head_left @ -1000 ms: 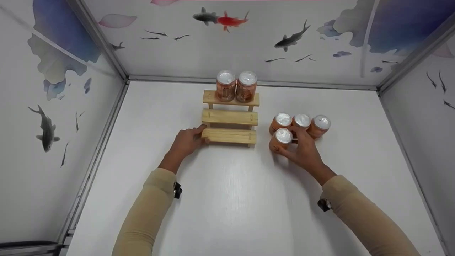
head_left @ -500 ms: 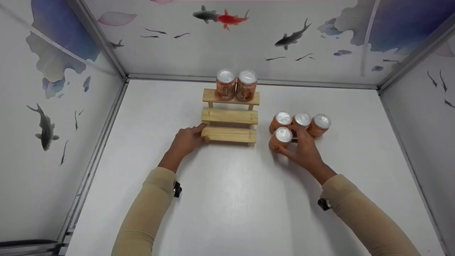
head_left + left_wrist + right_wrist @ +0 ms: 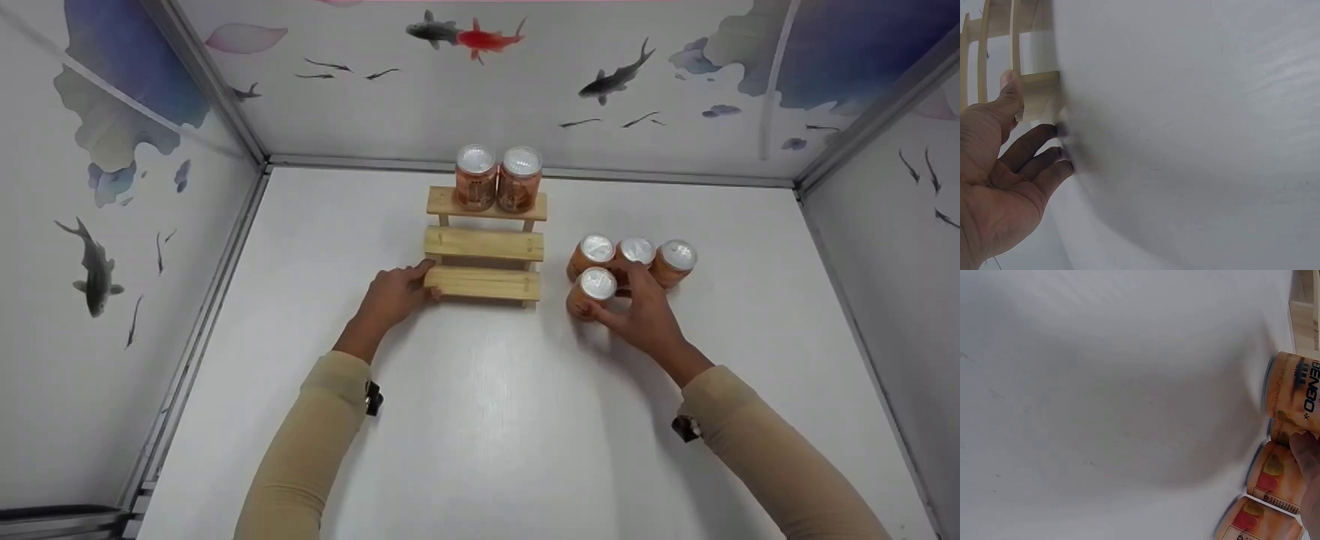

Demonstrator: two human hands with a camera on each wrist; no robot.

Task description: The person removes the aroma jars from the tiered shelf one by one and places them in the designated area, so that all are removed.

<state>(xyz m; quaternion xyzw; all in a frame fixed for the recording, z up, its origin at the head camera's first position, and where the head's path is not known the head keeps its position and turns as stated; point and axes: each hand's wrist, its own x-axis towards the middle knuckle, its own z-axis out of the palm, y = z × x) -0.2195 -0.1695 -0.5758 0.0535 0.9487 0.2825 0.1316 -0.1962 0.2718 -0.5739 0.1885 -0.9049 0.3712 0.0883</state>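
Note:
A three-step wooden rack (image 3: 484, 282) stands in the middle of the white table. My left hand (image 3: 391, 300) grips the left end of its lowest board, with the thumb (image 3: 1009, 90) on that board in the left wrist view and the other fingers down near the table. My right hand (image 3: 646, 319) curls its thumb and fingers round the front orange can (image 3: 598, 283), which stands upright with a silver lid. The same can (image 3: 1294, 385) shows "BENDO" lettering in the right wrist view. More orange cans (image 3: 677, 259) stand in a row just behind it.
Two similar cans (image 3: 475, 180) stand side by side on the rack's top step. Printed panels enclose the table at the back and both sides, with a metal rail (image 3: 360, 162) along the back edge.
My right hand has shifted very slightly around the front can. The left hand, rack and cans hold their places.

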